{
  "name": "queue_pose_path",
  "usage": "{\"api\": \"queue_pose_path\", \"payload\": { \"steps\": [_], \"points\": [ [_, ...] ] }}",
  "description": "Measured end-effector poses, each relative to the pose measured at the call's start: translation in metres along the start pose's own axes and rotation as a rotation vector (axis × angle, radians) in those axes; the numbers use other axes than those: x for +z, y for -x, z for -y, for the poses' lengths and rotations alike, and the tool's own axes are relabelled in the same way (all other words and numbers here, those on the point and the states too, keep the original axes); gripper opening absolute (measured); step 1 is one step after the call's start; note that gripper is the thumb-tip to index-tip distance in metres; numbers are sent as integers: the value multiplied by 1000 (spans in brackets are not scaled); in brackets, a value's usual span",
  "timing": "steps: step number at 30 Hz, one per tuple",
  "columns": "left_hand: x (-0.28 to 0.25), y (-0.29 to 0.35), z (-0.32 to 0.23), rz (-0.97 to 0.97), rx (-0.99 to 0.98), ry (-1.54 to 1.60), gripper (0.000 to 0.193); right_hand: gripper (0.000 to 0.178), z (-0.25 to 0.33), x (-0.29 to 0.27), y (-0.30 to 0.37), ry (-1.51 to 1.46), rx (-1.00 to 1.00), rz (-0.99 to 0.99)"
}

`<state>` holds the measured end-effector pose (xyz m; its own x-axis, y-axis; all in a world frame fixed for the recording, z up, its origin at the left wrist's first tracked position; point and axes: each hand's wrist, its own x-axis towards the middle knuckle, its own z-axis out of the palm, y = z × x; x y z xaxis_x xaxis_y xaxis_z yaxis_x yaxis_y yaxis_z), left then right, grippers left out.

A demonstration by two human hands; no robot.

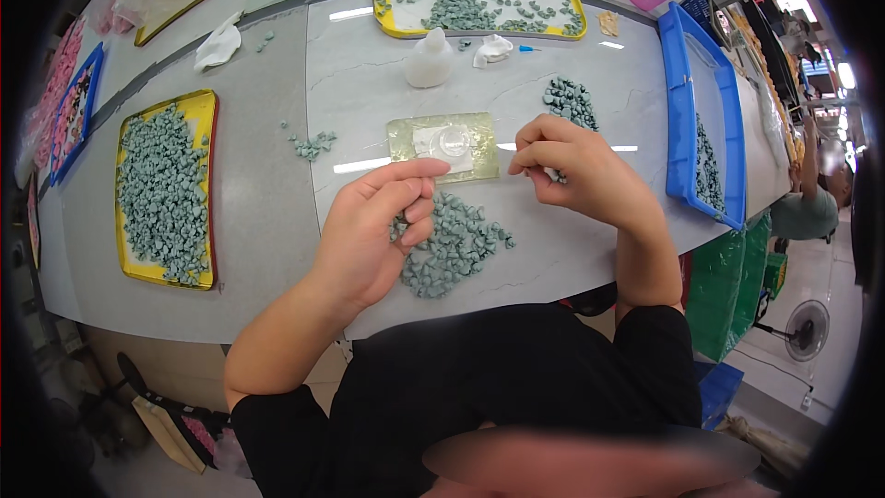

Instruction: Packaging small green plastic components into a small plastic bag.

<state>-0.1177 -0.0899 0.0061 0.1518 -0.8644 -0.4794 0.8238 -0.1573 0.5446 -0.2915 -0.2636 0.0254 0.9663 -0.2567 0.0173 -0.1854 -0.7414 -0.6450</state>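
Observation:
My left hand (383, 221) is raised above the near edge of a heap of small grey-green pieces (452, 249). Its thumb presses against the index finger and the other fingers curl in; what they hold, if anything, is too small to tell. Across from it, my right hand (576, 166) is closed in a pinch, with a bit of dark green showing under its curled fingers. Whether that bit is held or lies on the table I cannot tell. Between and beyond both hands lies a yellowish translucent pad (398, 140) bearing a white sheet and a small clear round dish (452, 141).
A white squeeze bottle (429, 60), crumpled tissue (493, 51) and darker green pieces (572, 101) lie beyond the pad. Yellow-rimmed trays (214, 194) of green pieces stand left and at the back. A blue bin (682, 120) stands right, a fan (808, 330) beyond it.

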Motion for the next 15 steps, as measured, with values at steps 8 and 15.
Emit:
{"api": "queue_pose_path", "payload": {
  "steps": [8,15],
  "points": [
    [-8,-2,14,120,-146,-95,23,30,24,36,-12,-135,-287,-298],
    [-6,-3,16,105,-60,-66,21,31,16,46,-14,83,-465,-405]
  ]
}}
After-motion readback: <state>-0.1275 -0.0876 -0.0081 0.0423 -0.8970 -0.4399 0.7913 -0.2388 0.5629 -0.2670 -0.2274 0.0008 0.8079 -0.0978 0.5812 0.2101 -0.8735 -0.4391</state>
